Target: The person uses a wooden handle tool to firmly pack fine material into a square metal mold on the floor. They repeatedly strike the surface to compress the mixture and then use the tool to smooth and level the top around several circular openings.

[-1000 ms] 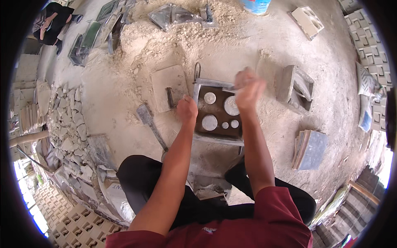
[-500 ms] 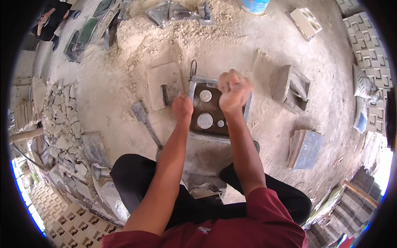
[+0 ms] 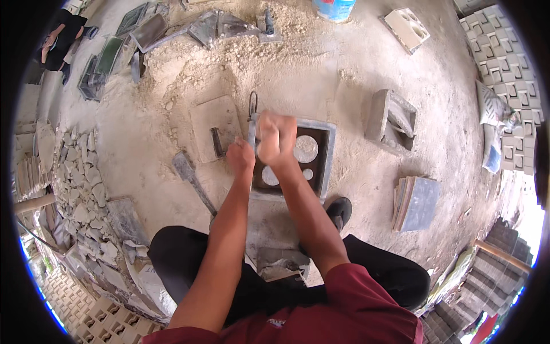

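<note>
- Left hand (image 3: pixel 240 155) sitting palm-in, fingers curling; grip unclear.
- Right hand (image 3: pixel 276 137) sitting just right of it and slightly farther forward, curling fist-like, blurring; grip hidden.
- Left forearm (image 3: pixel 229 229) pointing forward, slanting slightly right.
- Right forearm (image 3: pixel 303 209) slanting forward-left.
- Knees (image 3: pixel 179 252) bending, spreading outside both arms.

The dusty floor (image 3: pixel 361 183) before me
On it I see a grey frame (image 3: pixel 331 155), a box (image 3: pixel 378 117), slabs (image 3: pixel 421 205), a bucket (image 3: pixel 335 9) and rubble (image 3: pixel 86 178).
</note>
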Demonstrator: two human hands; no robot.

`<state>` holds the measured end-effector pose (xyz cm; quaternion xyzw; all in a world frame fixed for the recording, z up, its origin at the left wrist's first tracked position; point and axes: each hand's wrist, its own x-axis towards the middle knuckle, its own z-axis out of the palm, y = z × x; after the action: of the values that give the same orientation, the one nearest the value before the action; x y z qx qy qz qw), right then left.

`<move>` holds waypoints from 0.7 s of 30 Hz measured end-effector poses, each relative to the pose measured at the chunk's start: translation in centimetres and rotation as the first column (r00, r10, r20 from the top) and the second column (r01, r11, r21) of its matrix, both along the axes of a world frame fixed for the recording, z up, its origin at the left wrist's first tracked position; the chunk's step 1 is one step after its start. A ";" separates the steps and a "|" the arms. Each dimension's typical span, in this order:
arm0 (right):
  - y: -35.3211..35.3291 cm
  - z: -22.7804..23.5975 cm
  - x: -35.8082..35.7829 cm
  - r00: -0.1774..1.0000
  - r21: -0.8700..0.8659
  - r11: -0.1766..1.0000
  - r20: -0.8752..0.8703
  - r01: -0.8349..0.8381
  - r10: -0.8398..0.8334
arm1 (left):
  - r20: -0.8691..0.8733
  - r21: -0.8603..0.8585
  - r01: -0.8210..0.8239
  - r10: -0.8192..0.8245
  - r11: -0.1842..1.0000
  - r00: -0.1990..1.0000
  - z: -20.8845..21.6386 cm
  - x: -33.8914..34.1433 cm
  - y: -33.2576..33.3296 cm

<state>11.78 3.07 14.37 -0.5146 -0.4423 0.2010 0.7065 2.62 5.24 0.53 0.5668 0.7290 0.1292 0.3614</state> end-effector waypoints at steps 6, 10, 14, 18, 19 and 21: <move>0.4 -2.8 4.0 0.999 0.064 0.997 0.011 0.037 -0.038 | -0.007 -0.025 0.004 -0.004 1.000 1.000 0.9 1.3 -0.5; -2.1 -0.3 6.2 0.974 -0.035 0.999 -0.225 0.000 -0.008 | -0.019 -0.071 -0.020 0.019 0.997 1.000 1.5 1.9 -0.1; -1.6 0.0 6.9 0.962 -0.110 0.994 -0.267 0.021 -0.049 | -0.029 -0.055 -0.017 0.016 0.998 0.999 -0.2 0.5 -0.1; -3.8 -1.4 5.7 0.997 0.042 0.997 -0.034 0.071 -0.070 | -0.019 -0.061 -0.021 0.020 0.998 1.000 1.1 1.0 -0.5; -3.7 -1.9 6.1 0.997 0.041 0.996 -0.030 0.074 -0.073 | 0.001 -0.058 -0.003 0.004 0.998 1.000 1.5 1.2 -0.5; -4.0 -2.6 7.3 0.989 -0.034 0.997 -0.124 0.070 -0.074 | 0.000 -0.058 -0.004 0.004 0.998 1.000 1.2 1.4 -0.8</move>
<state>19.10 -0.89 11.81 -0.5269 -0.3750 0.2137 0.7322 3.97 4.47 1.77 0.5546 0.7335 0.1087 0.3776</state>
